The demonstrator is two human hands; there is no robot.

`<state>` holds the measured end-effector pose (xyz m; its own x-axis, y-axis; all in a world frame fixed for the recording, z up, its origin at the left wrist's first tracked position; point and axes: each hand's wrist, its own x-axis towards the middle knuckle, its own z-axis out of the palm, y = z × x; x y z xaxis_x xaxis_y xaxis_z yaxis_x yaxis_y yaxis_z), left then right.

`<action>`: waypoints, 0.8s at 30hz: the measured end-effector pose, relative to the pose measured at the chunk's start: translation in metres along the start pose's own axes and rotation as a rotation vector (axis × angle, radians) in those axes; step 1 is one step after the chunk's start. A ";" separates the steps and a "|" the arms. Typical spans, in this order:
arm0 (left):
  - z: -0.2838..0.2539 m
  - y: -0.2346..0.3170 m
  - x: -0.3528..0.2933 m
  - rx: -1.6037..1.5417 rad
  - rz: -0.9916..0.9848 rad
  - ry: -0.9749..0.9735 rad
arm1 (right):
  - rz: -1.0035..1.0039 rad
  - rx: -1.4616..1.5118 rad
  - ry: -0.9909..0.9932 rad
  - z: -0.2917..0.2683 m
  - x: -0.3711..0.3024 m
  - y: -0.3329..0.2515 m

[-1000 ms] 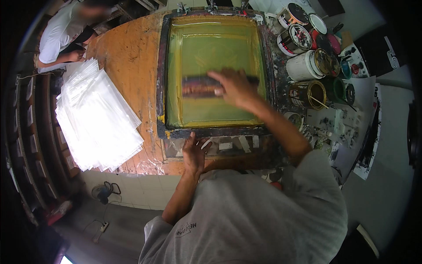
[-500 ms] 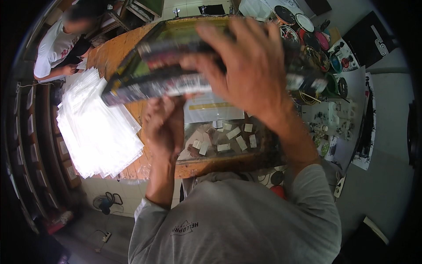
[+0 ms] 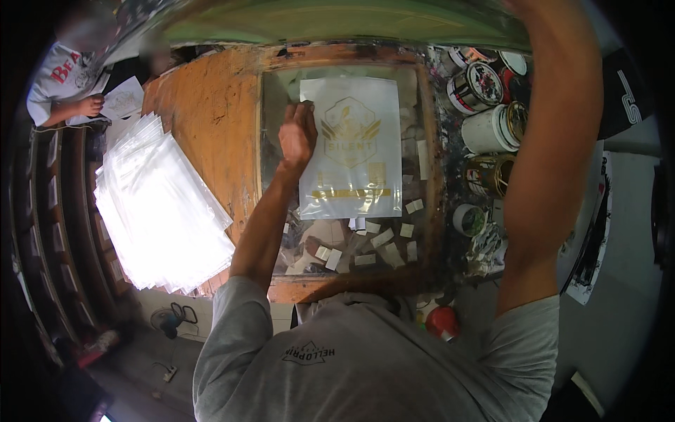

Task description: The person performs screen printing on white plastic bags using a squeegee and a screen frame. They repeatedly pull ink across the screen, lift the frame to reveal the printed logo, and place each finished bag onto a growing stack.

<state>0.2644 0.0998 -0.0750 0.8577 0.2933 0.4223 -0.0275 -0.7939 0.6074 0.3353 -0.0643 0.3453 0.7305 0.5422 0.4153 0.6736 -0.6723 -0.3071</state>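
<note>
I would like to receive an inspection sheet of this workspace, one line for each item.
Surface: wooden table, glossy panel
Work items: gold-printed sheet lying on panel; green screen, blurred, along picture's top edge
Clutter: pale pieces within panel's outline; tubs, right; sheet stack, left
Hands: left hand curled at printed sheet's left edge, grip unclear; right hand out of view
Cables: thin cable near socket block, lower left
Surroundings: another person holding paper, upper left; shelves; fan

a wooden table (image 3: 207,91) bears stacked sheets (image 3: 162,211) and a printed sheet (image 3: 351,151).
</note>
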 end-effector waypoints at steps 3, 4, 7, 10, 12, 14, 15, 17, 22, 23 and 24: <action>-0.038 0.023 0.000 -0.222 -0.098 0.080 | -0.088 0.009 -0.014 -0.004 0.014 0.014; -0.063 0.007 -0.001 -0.139 -0.121 0.128 | -0.113 0.019 -0.031 0.001 0.021 0.015; -0.129 -0.064 -0.006 0.023 -0.318 0.332 | -0.175 -0.049 0.054 0.012 0.037 0.027; -0.238 -0.165 -0.040 0.214 -0.505 0.464 | -0.206 0.021 -0.087 0.004 0.028 0.021; -0.319 -0.212 -0.062 0.490 -0.594 0.486 | -0.087 0.096 0.040 0.012 0.014 0.040; -0.385 -0.236 -0.090 0.821 -0.520 0.603 | 0.021 0.146 0.056 0.017 0.011 0.043; -0.397 -0.230 -0.094 0.898 -0.481 0.621 | 0.079 0.136 0.019 0.015 0.009 0.042; -0.396 -0.221 -0.106 0.840 -0.369 0.610 | 0.138 0.111 0.014 0.013 0.008 0.040; -0.210 -0.173 -0.197 0.738 -0.156 -0.139 | 0.088 0.131 -0.011 0.023 0.017 0.031; -0.172 -0.131 -0.191 0.534 -0.190 -0.182 | 0.095 0.128 0.006 0.024 0.011 0.030; -0.145 -0.088 -0.176 0.518 -0.183 -0.254 | 0.084 0.113 -0.002 0.021 0.007 0.034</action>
<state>0.0410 0.1957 -0.1053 0.9224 0.3637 0.1298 0.3306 -0.9174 0.2215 0.3660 -0.0731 0.3200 0.7850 0.4872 0.3827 0.6183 -0.6546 -0.4350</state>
